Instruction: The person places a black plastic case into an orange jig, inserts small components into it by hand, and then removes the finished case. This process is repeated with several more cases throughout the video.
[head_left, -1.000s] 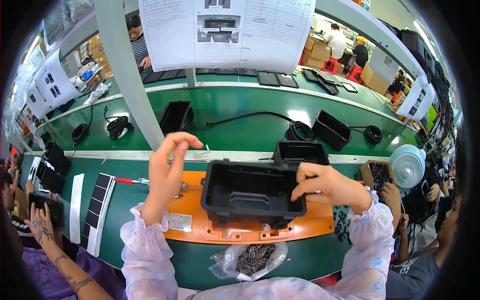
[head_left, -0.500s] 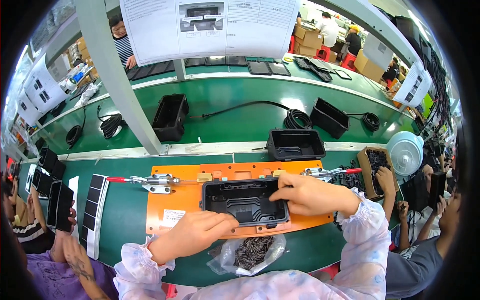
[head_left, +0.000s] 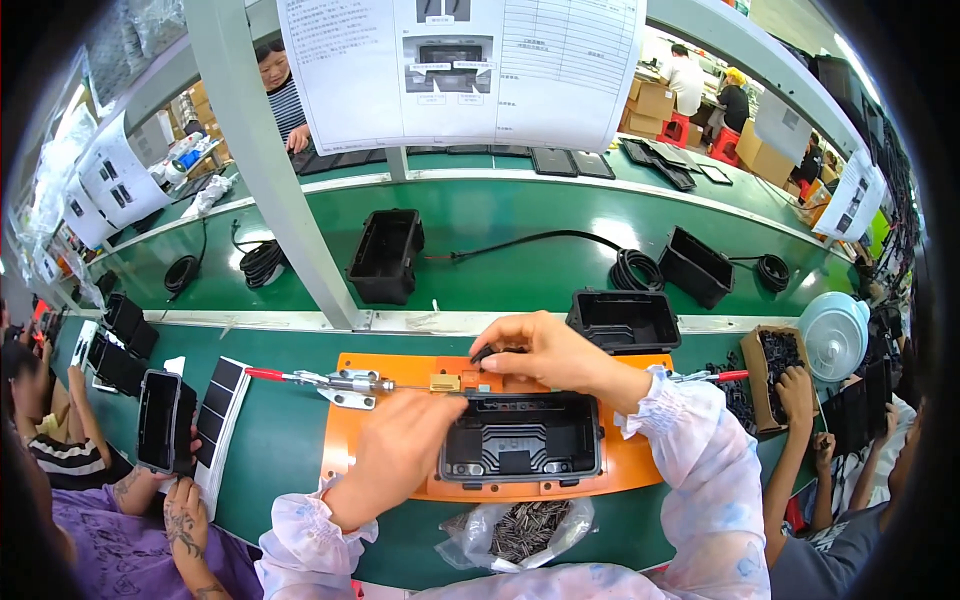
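Observation:
A black plastic box [head_left: 520,476], its inside facing me, lies on the orange fixture plate [head_left: 345,440]. My left hand [head_left: 400,445] is at the box's left wall, fingertips by its far left corner; blur and the hand itself hide whether they grip anything. Just beyond the far wall, my right hand [head_left: 550,352] is closed, pinching a small black part [head_left: 490,355] above the plate. Red-handled toggle clamps [head_left: 350,383] flank the box on the plate. Close to me lies a clear bag [head_left: 480,540] of small metal pins [head_left: 528,528].
Another black box [head_left: 625,320] stands behind the plate. A cardboard carton [head_left: 768,375] of small black parts is at right, a co-worker's hand [head_left: 797,395] in it. At left another person holds a black box [head_left: 165,420]. A grey post [head_left: 270,170] rises in front.
My right hand has left the box's inside and moved beyond its far wall, now pinching a small black part. My left hand has moved from the near edge to the left wall. The view has shifted.

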